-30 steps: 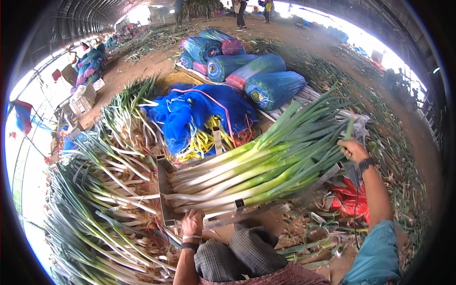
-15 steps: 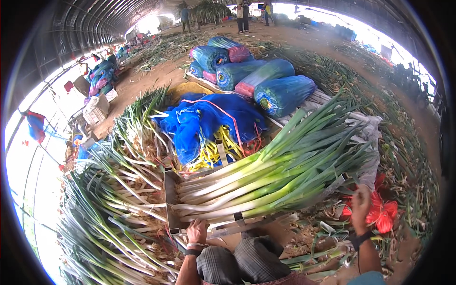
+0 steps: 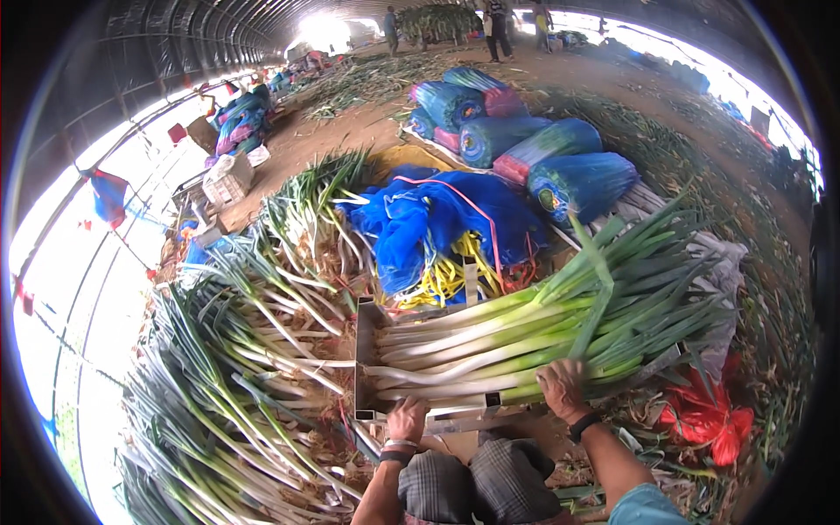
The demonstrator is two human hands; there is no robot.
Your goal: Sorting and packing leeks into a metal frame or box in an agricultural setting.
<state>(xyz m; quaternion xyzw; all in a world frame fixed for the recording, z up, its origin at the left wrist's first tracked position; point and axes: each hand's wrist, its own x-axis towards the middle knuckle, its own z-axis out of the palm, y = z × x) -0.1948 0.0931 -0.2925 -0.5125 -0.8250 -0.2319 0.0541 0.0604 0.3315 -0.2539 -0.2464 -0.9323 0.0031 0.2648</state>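
Note:
A thick bundle of leeks [image 3: 490, 337] lies across a metal rack [image 3: 366, 350], white root ends against its left plate and green tops to the right. My left hand [image 3: 408, 420] is closed over the near rail by the left plate. My right hand [image 3: 564, 388] is closed at the bundle's near side, by the green part of the stalks. A bent leek leaf [image 3: 598, 293] rises from that hand over the other stalks. The fingertips of both hands are partly hidden.
Loose leeks [image 3: 236, 376] are heaped at the left. Behind the rack lie blue netting [image 3: 446, 219] and yellow ties [image 3: 451, 271]. Several wrapped leek bundles [image 3: 577, 179] rest farther back. A red plastic bag [image 3: 713, 416] sits at the right among scattered leaves. People stand far off.
My right hand has moved left from beside the red bag to the bundle, and a leaf now stands bent above it. My left hand stays at the rack. The whole view has shifted.

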